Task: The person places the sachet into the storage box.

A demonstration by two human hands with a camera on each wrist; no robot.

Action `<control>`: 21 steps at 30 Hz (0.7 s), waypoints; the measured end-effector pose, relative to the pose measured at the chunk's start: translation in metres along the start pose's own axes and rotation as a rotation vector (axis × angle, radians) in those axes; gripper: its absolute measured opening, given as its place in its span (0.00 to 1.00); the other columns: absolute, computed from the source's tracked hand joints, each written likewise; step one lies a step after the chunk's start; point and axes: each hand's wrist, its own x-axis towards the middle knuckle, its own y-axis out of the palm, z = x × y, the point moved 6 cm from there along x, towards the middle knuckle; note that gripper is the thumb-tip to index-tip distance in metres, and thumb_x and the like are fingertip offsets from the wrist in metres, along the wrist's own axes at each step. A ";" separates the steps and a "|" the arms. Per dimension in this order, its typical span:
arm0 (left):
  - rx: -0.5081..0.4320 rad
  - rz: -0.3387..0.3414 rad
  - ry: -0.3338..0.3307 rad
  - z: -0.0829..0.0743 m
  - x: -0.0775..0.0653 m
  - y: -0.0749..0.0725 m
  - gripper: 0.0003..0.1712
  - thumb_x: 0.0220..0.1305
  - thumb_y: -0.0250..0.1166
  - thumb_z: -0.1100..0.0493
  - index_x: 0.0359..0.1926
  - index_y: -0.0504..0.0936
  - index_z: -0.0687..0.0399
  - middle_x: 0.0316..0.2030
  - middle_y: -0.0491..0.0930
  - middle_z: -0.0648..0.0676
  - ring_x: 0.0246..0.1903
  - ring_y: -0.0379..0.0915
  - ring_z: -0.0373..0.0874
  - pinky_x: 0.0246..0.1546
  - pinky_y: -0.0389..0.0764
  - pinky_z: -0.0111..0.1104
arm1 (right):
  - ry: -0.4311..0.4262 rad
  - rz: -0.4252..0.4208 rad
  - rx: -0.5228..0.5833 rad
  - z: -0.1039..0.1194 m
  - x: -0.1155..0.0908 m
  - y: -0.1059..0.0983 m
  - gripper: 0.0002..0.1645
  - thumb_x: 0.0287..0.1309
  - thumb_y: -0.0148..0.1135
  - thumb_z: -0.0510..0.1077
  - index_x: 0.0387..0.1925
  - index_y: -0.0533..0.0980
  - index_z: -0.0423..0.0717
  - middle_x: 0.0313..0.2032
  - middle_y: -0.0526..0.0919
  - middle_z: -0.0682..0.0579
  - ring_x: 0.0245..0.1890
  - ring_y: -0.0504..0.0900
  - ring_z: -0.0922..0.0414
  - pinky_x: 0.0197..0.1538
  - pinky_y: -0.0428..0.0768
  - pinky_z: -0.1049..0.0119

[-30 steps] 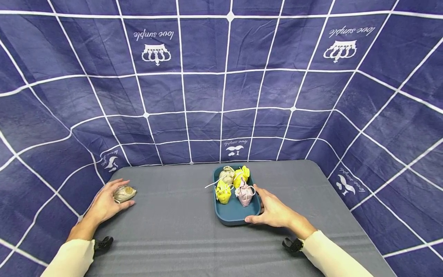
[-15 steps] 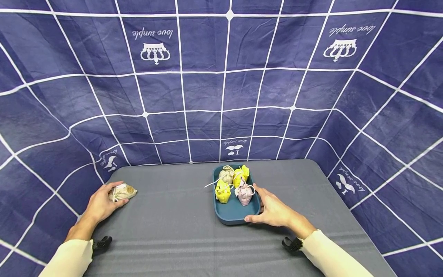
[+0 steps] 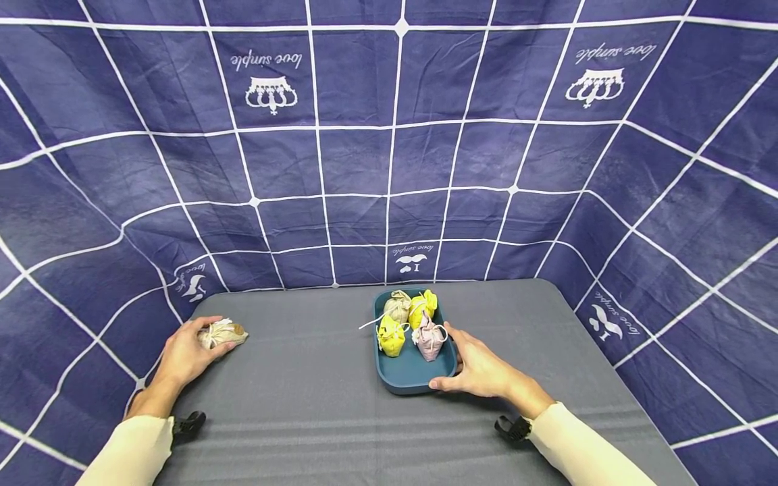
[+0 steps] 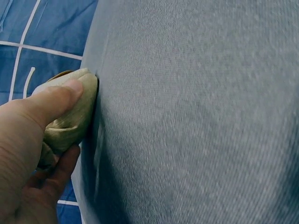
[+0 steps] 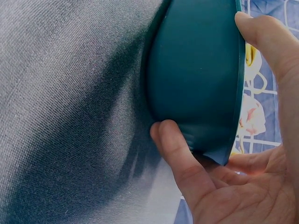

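Observation:
At the table's left side, my left hand point(image 3: 185, 352) holds a beige drawstring pouch point(image 3: 229, 333) between thumb and fingers. In the left wrist view the thumb lies along one side of the pouch point(image 4: 81, 109), with fingers on the other side; the pouch is close to the table, and contact is unclear. My right hand point(image 3: 483, 368) grips the right front corner of a teal tray point(image 3: 406, 383), thumb at the rim and fingers against the outer wall. Inside the tray stand a beige pouch point(image 3: 398, 307), two yellow pouches point(image 3: 392, 339) and a pink pouch point(image 3: 429, 341), each tied with white cord.
A grey cloth covers the table point(image 3: 298, 364). Dark blue curtains point(image 3: 358, 162) with white grid lines hang behind it and along both sides. One white cord point(image 3: 369, 324) sticks out over the tray's left rim. Black straps point(image 3: 513, 429) sit at both wrists.
My left hand closed around the pouch and turned it, so its white tie came into view; hand and pouch then shifted slightly right. The right hand and the tray stayed put.

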 end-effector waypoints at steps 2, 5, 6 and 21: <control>-0.003 -0.018 0.019 -0.003 0.000 0.000 0.38 0.56 0.91 0.56 0.65 0.87 0.62 0.58 0.88 0.79 0.56 0.85 0.80 0.52 0.78 0.67 | 0.000 0.000 0.001 -0.001 0.000 0.000 0.82 0.53 0.91 0.69 0.90 0.57 0.29 0.81 0.74 0.27 0.72 0.82 0.43 0.78 0.82 0.38; -0.006 -0.043 0.048 -0.009 0.000 0.001 0.37 0.55 0.91 0.57 0.64 0.88 0.63 0.56 0.89 0.78 0.57 0.84 0.79 0.54 0.76 0.68 | 0.001 0.000 0.004 -0.001 0.000 0.001 0.83 0.52 0.91 0.69 0.90 0.57 0.30 0.81 0.74 0.27 0.73 0.82 0.43 0.78 0.82 0.38; -0.008 -0.051 0.058 -0.011 0.001 0.001 0.37 0.55 0.91 0.58 0.64 0.88 0.63 0.56 0.89 0.78 0.57 0.84 0.78 0.54 0.76 0.68 | 0.001 -0.001 0.004 -0.001 0.000 0.001 0.83 0.52 0.91 0.69 0.90 0.57 0.30 0.81 0.74 0.27 0.73 0.82 0.43 0.78 0.82 0.38; -0.018 -0.076 0.064 -0.039 0.007 0.001 0.40 0.50 0.93 0.58 0.63 0.86 0.64 0.56 0.92 0.72 0.54 0.89 0.77 0.55 0.80 0.66 | -0.010 -0.001 0.007 -0.003 0.002 0.001 0.83 0.52 0.91 0.70 0.90 0.57 0.30 0.81 0.75 0.29 0.70 0.83 0.45 0.76 0.83 0.40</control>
